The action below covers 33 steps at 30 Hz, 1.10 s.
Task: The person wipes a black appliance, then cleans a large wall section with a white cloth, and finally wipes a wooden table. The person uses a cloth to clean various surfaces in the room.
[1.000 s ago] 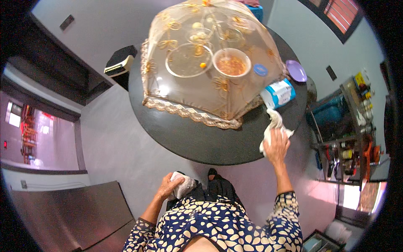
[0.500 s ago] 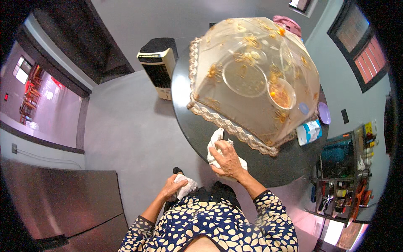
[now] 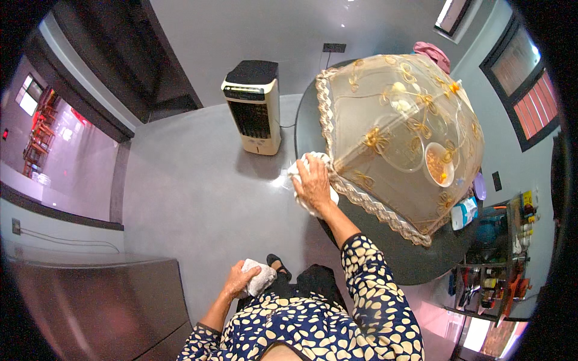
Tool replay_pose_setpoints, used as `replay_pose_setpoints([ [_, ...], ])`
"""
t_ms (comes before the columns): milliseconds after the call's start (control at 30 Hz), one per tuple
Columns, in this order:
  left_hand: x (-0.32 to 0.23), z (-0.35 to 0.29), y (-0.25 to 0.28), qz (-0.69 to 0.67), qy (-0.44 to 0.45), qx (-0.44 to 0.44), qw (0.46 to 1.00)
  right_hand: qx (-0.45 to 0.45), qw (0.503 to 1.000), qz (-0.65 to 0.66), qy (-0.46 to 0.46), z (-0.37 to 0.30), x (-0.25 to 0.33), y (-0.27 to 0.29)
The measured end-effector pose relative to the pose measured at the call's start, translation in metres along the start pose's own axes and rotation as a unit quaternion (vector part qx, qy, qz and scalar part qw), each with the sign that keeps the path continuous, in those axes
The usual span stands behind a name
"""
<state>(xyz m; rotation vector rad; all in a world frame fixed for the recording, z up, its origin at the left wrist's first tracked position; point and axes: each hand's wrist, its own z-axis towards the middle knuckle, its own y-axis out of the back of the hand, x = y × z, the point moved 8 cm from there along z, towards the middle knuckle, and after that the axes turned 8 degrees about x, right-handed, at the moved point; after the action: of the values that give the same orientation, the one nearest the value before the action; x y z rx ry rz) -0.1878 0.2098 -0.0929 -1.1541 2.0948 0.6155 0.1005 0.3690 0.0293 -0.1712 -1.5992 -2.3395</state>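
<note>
My right hand (image 3: 313,185) presses a crumpled white cloth (image 3: 295,171) against the left rim of a round dark table (image 3: 415,265). It is beside the near-left corner of a mesh food cover (image 3: 379,191) with gold flowers and a lacy border. Through the mesh show a bowl of orange-flecked food (image 3: 436,165), a round plate (image 3: 400,149) and some pale round pieces (image 3: 402,99). Low by my waist, my left hand (image 3: 236,280) is closed around a folded white cloth (image 3: 260,279), away from the table.
A white-and-black air cooler (image 3: 256,114) stands on the floor left of the table. On the table's right side are a blue-and-white packet (image 3: 464,213) and a purple dish (image 3: 480,187). A loaded rack (image 3: 481,292) is at right, a metallic fridge (image 3: 108,295) at lower left.
My right hand has moved forward and left with its cloth, along the table's edge to the cover's corner. My view has shifted, so table and cooler appear farther right. My left hand keeps its cloth.
</note>
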Motion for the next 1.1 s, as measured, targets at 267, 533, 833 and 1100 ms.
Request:
replay_pose_setpoints([
  [267,-0.016,-0.007,0.042,0.047,0.022,0.061,0.997,-0.024,0.996,-0.031,-0.076,0.025,-0.002,-0.017],
  [533,-0.060,0.044,0.069,0.000,0.027,0.094,0.995,-0.001,0.994,-0.055,-0.096,0.051,-0.017,-0.020],
  [833,-0.118,0.129,0.111,0.011,0.029,0.102,0.994,-0.033,0.989,-0.068,-0.124,0.163,-0.079,-0.044],
  [1100,-0.177,0.186,0.140,0.065,0.050,0.115,0.990,-0.047,0.985,-0.080,-0.145,0.257,-0.151,-0.068],
])
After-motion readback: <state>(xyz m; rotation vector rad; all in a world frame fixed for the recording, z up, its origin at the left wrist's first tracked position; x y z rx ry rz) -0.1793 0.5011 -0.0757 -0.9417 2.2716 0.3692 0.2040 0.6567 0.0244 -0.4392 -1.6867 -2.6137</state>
